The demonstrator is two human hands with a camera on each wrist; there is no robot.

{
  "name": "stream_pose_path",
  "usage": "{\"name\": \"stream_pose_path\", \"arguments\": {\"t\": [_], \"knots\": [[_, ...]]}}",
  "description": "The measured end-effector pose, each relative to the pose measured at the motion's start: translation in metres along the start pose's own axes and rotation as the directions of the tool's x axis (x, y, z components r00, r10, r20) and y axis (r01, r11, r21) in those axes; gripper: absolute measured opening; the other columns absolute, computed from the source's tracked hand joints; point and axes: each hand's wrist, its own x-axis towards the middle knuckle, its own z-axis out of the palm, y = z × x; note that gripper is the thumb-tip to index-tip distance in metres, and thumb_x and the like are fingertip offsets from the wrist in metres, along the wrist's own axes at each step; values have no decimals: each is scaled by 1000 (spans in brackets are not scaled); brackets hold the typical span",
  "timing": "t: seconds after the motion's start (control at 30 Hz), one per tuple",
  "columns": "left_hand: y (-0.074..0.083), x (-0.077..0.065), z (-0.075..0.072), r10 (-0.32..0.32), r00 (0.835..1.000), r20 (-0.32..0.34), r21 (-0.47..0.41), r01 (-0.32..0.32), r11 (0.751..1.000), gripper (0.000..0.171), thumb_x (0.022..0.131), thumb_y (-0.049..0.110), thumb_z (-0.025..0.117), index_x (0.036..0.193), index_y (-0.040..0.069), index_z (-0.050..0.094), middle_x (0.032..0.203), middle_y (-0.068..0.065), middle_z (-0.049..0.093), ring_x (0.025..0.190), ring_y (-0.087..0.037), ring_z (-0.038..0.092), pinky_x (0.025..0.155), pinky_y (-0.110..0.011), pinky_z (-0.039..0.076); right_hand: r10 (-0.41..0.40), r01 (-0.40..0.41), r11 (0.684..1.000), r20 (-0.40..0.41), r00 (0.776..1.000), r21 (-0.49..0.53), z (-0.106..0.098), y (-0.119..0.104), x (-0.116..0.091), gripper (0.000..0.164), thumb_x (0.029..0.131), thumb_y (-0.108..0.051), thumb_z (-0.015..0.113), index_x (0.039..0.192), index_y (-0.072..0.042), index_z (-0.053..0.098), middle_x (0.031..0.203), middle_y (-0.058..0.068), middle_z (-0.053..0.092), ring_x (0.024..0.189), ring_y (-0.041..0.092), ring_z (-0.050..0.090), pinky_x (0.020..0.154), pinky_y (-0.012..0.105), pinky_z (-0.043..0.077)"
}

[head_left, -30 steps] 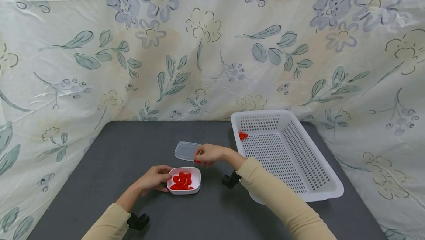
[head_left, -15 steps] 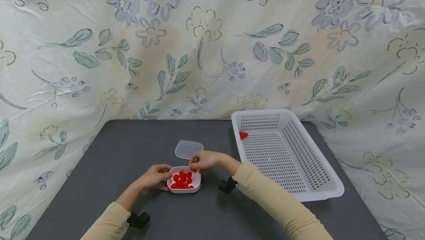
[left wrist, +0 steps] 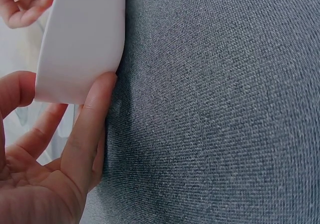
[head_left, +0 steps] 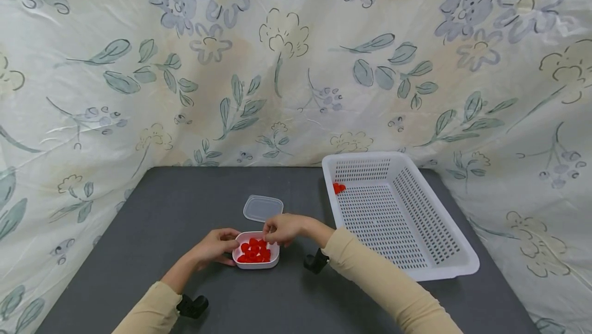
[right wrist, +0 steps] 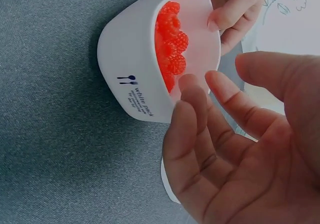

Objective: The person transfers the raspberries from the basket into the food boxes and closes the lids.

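Note:
A small white food container (head_left: 258, 266) stands on the table, with several red raspberries (right wrist: 172, 49) inside. My left hand (head_left: 215, 245) grips its left end, the thumb over the rim and the other fingers against the outer wall, as the left wrist view (left wrist: 65, 159) also has it. Over the container's far right corner is my right hand (head_left: 288, 227). In the right wrist view its fingers (right wrist: 182, 134) are loosely bent and apart, holding nothing, with fingertips right by the rim.
A translucent lid (head_left: 262, 208) lies flat just behind the container. To the right is a large white perforated basket (head_left: 425, 210), with a few raspberries (head_left: 339, 188) in its far left corner. A floral curtain (head_left: 296, 77) hangs behind the dark table (head_left: 194, 195).
My right hand has come left and nearer from beside the lid to the container and let go of a raspberry inside it. My left hand has stayed on the container.

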Motion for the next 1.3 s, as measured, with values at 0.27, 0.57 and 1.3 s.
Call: {"name": "stream_pose_path", "arguments": {"t": [0.27, 0.57, 1.3], "knots": [[-1, 1, -2, 16, 1000, 9, 3, -16, 1000, 43, 89, 14, 57, 124, -7, 46, 109, -16, 58, 86, -22, 60, 68, -39, 57, -21, 21, 1000, -44, 999, -7, -16, -3, -3, 20, 92, -20, 53, 108, -11, 60, 96, 9, 64, 75, 23, 58, 65, 33, 55], [1, -2, -4, 41, 998, 43, 0, -41, 999, 43, 90, 14, 56, 126, -8, 44, 114, -21, 56, 87, -22, 59, 69, -39, 57, -140, 107, 984, -241, 960, -144, -47, -2, -12, 24, 92, -21, 52, 112, -9, 60, 103, 3, 62, 90, 14, 57, 74, 23, 49], [3, 3, -5, 28, 999, 38, -11, -28, 1000, 44, 89, 12, 55, 125, -9, 44, 112, -20, 57, 88, -22, 60, 68, -41, 57, -5, -6, 1000, -656, 755, -14, -127, 61, -43, 30, 95, -24, 47, 116, -4, 57, 112, 13, 60, 96, 27, 59, 74, 36, 52]]}}
